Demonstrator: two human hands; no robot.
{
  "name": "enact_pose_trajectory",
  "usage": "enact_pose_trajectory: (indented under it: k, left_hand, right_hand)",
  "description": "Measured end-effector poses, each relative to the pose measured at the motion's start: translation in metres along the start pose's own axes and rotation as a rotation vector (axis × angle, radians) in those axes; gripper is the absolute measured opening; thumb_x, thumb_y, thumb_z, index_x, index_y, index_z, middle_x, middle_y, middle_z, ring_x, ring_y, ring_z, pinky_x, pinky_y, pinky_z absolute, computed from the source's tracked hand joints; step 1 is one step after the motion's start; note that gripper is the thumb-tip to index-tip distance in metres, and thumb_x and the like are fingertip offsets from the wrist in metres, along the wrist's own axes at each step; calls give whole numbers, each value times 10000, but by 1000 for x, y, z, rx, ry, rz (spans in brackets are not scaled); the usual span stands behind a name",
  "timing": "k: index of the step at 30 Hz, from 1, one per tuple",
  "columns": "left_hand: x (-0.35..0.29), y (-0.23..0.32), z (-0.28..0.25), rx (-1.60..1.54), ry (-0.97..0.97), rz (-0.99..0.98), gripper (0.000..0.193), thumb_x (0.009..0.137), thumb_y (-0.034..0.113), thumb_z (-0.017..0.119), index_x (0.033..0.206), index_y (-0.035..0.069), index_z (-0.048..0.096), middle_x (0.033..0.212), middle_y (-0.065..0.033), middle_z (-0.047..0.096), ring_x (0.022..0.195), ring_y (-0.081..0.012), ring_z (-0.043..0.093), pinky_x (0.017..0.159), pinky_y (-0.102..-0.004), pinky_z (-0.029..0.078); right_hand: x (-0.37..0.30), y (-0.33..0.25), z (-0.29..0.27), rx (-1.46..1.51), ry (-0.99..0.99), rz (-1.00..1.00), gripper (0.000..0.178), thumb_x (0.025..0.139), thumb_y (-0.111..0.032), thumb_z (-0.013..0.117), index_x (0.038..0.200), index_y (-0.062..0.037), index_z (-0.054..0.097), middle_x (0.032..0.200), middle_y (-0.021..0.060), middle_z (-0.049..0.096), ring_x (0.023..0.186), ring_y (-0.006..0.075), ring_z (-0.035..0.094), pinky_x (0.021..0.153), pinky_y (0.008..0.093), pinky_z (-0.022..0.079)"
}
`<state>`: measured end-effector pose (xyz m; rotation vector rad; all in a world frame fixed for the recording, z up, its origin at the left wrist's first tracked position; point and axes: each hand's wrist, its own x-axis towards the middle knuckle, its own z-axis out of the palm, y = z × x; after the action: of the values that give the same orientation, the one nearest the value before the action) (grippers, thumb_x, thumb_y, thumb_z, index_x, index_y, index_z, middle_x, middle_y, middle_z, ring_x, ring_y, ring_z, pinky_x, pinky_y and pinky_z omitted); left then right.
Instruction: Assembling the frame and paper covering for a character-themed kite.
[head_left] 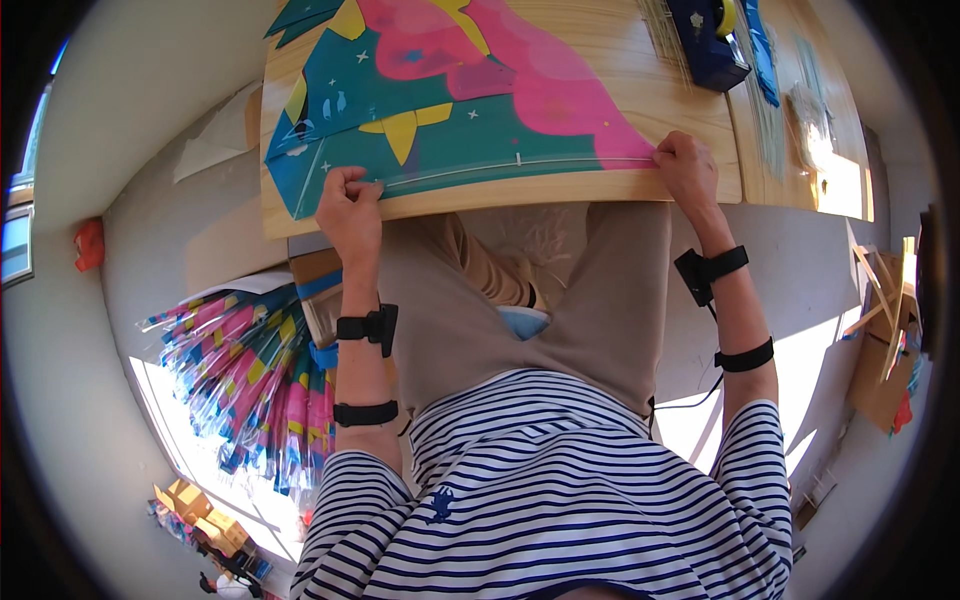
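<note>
Head view shows your colourful kite sheet (440,90) lying flat on the wooden desk (660,100), its near edge along the desk's front edge. A thin rod (520,163) already lies along that edge, seemingly fixed at a small mark near its middle; both ends look left to secure. Your left hand (350,205) pinches the sheet's near left corner, and your right hand (688,168) presses the rod's right end, both forearms stretched forward, well apart.
</note>
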<state>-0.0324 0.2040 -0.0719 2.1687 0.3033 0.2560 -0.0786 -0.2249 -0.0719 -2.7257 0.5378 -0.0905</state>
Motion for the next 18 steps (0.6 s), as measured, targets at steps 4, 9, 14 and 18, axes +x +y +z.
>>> enact_pose_trajectory:
  k: [4,9,14,18]
  left_hand:
    - [0,-1,1,2,2,-5,236,751,10,759,965,23,660,711,-40,627,659,-131,571,664,-282,482]
    - [-1,1,0,1,9,-3,236,749,8,760,961,22,658,710,-45,628,662,-141,579,667,-288,484]
    - [1,0,3,27,0,-27,239,745,16,769,957,23,659,704,-52,636,665,-165,595,677,-307,490]
    - [1,3,3,52,-2,-35,245,741,20,777,957,25,661,699,-59,643,671,-186,610,682,-321,492]
  right_hand:
    - [0,2,2,7,20,-33,97,789,-179,715,808,-85,703,861,123,705,921,334,651,782,433,508]
    - [1,2,0,18,9,-23,99,785,-178,714,804,-82,705,851,128,705,902,343,651,771,442,507]
    - [2,4,2,16,7,-43,97,783,-176,710,799,-81,702,850,131,703,903,345,650,770,445,504]
    - [1,7,4,9,38,-70,101,777,-178,710,794,-80,694,852,129,699,912,342,646,780,440,503]
